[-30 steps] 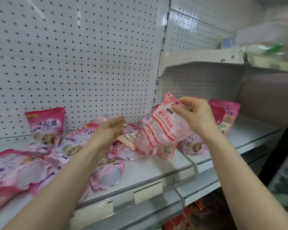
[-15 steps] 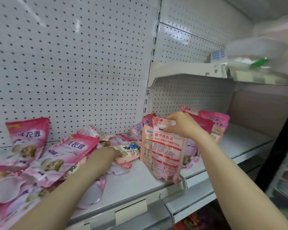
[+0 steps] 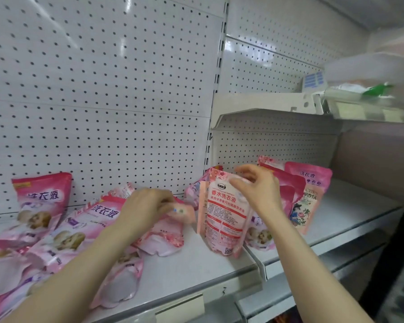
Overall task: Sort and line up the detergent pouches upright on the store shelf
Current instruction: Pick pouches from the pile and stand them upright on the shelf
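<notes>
While upright pouch [image 3: 224, 213] stands on shelf [image 3: 196, 264] | right hand [image 3: 258, 190] grip loose at its top — fingers spread | left hand [image 3: 145, 206] pinches peach pouch [image 3: 184, 212]

Count of glossy pink plastic detergent pouches: four standing upright by the right hand [image 3: 258, 193], lead pouch [image 3: 224, 215] included; about seven lying flat around the left hand [image 3: 145, 207], pile [image 3: 75, 238] overlapping, exact figure uncertain.

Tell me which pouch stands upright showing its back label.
The pouch under the right hand, at the shelf divider: red-framed text faces out, while the others show fronts or lie flat.
</notes>
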Available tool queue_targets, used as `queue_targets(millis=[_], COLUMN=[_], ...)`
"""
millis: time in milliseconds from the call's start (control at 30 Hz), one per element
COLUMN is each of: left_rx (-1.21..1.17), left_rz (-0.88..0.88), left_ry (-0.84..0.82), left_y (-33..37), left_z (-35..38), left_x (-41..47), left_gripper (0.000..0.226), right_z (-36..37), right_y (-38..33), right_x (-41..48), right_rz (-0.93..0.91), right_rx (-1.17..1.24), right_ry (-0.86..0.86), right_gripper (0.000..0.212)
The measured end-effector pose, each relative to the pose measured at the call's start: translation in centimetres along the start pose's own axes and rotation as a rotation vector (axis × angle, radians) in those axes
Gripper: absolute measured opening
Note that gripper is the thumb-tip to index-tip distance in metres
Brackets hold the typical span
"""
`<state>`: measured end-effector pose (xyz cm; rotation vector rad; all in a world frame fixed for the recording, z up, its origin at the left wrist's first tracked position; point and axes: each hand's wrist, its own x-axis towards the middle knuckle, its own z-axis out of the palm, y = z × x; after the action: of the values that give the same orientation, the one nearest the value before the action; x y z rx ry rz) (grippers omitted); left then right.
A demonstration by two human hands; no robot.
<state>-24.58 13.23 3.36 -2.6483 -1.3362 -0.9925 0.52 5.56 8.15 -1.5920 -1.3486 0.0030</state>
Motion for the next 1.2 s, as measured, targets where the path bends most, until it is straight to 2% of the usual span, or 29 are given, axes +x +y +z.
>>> queue_targets(millis=[133, 267, 333, 433, 500, 533, 567, 633, 700, 767, 833, 933, 1000, 1067, 1133, 1200], left_rx=[-0.196, -0.279, -0.303, -0.302, -0.273, -0.245, -0.203, -0.114, -0.077, -0.067, -0.101, -0.187, -0.195, -0.226, -0.293, -0.384], left_rz=[-0.121, -0.152, -0.16, -0.189, -0.22, -0.243, -0.269, -0.311, -0.324, -0.336, -0.359, -0.39, -0.404, -0.418, -0.446, -0.503], left_ry=[0.184, 0.234, 0.268, 0.33, 0.39, 0.426, 0.458, 0.503, 0.521, 0.509, 0.492, 0.481, 0.469, 0.487, 0.503, 0.5], left_y=[0.7, 1.5, 1.8, 1.3, 0.5, 0.2, -0.1, -0.8, -1.4, -2.0, -2.6, -3.2, -3.3, -3.2, -2.8, -2.3], left_z=[-1.0, -1.6, -2.0, -3.0, -4.1, -4.7, -5.4, -6.6, -7.5, -8.1, -8.4, -8.5, -8.2, -7.7, -7.2, -6.5], left_x=[1.0, 1.7, 1.8, 1.5, 0.9, 0.5, 0.1, -0.8, -2.0, -3.1, -4.2, -5.3, -5.9, -6.2, -6.3, -6.3], left_gripper=[0.004, 0.005, 0.005, 0.006, 0.008, 0.009, 0.01, 0.011, 0.011, 0.01, 0.009, 0.008, 0.008, 0.013, 0.03, 0.047], right_z=[0.9, 1.0, 1.0, 1.4, 2.5, 3.4, 4.5, 7.6, 11.0, 13.8, 15.1, 14.5, 12.8, 10.6, 8.2, 6.7], right_y=[1.4, 1.1, 1.1, 1.1, 0.5, 0.0, -0.5, -0.9, -0.7, -0.4, -0.2, 0.6, 1.3, 1.9, 2.1, 1.6], right_x=[-1.9, -1.6, -1.7, -2.2, -2.9, -3.5, -4.2, -5.9, -7.2, -8.2, -8.9, -9.0, -8.9, -8.6, -8.1, -7.8], right_rz=[0.023, 0.022, -0.017, -0.313, -0.574, -0.663, -0.723, -0.71, -0.543, -0.411, -0.369, -0.348, -0.334, -0.307, -0.221, -0.071], right_rx=[0.021, -0.009, -0.072, -0.348, -0.415, -0.382, -0.329, -0.244, -0.247, -0.214, -0.176, -0.188, -0.201, -0.217, -0.203, -0.026], right_ry=[0.073, 0.074, 0.079, 0.226, 0.381, 0.403, 0.368, 0.115, -0.257, -0.538, -0.622, -0.564, -0.59, -0.684, -0.837, -0.98], right_gripper=[0.026, 0.022, 0.028, 0.04, 0.033, 0.027, 0.021, 0.013, 0.017, 0.027, 0.035, 0.032, 0.029, 0.027, 0.031, 0.045])
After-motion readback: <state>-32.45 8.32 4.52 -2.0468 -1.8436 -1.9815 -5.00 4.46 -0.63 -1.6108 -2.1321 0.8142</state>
